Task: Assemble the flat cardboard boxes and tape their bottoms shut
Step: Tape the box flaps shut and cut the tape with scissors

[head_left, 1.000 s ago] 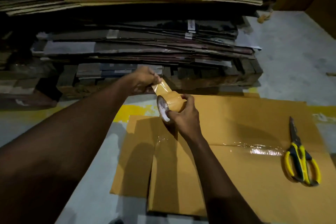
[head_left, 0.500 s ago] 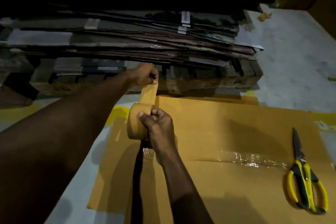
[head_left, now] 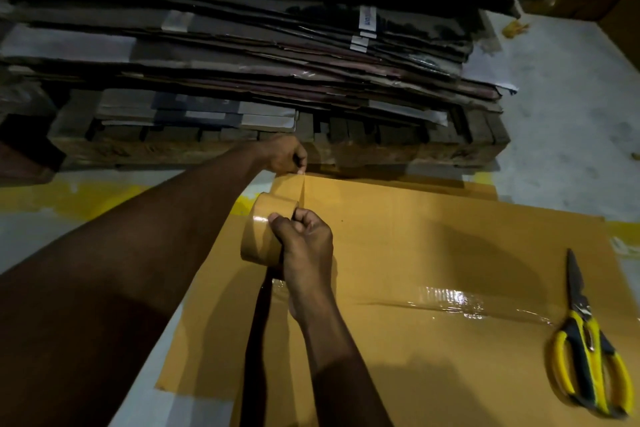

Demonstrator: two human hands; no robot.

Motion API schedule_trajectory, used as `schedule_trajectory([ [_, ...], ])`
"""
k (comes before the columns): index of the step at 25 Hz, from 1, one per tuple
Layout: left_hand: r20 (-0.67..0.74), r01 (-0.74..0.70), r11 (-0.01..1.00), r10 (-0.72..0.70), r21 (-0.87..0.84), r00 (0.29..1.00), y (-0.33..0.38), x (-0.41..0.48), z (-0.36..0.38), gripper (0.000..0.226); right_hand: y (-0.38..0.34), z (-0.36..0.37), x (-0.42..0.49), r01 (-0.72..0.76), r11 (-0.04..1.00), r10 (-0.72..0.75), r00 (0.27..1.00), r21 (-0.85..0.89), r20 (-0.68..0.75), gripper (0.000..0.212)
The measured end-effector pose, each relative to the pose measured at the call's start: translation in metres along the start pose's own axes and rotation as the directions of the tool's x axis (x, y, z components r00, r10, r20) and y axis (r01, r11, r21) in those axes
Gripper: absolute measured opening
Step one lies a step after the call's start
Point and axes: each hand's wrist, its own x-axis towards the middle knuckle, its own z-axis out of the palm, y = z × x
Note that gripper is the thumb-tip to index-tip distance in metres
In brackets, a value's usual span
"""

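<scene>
Fingers [head_left: 302, 163] of left hand [head_left: 285, 156] seemingly pinch tape end [head_left: 302, 188]; right hand [head_left: 306, 246] grips roll [head_left: 259, 234].

Probably a dim warehouse: flattened cartons [head_left: 263, 55] stacked on a pallet [head_left: 381, 146].

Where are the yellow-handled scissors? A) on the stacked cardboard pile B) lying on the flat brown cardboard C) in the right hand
B: the yellow-handled scissors lie on the flat brown cardboard box; the right hand grips the brown tape roll, the left hand pinches its free end.
</scene>
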Motion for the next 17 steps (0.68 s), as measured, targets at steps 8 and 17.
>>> schedule_trajectory([
  [8,-0.064,-0.027,0.992,0.02,-0.121,0.998,0.002,-0.02,-0.002,0.02,0.002,0.002,-0.012,0.052,0.995,-0.057,0.997,-0.081,-0.058,0.03],
  [17,-0.236,0.115,0.993,-0.113,-0.006,0.965,0.017,-0.051,0.016,0.01,0.019,-0.002,-0.069,0.088,0.943,-0.071,0.995,-0.321,0.063,0.029],
])
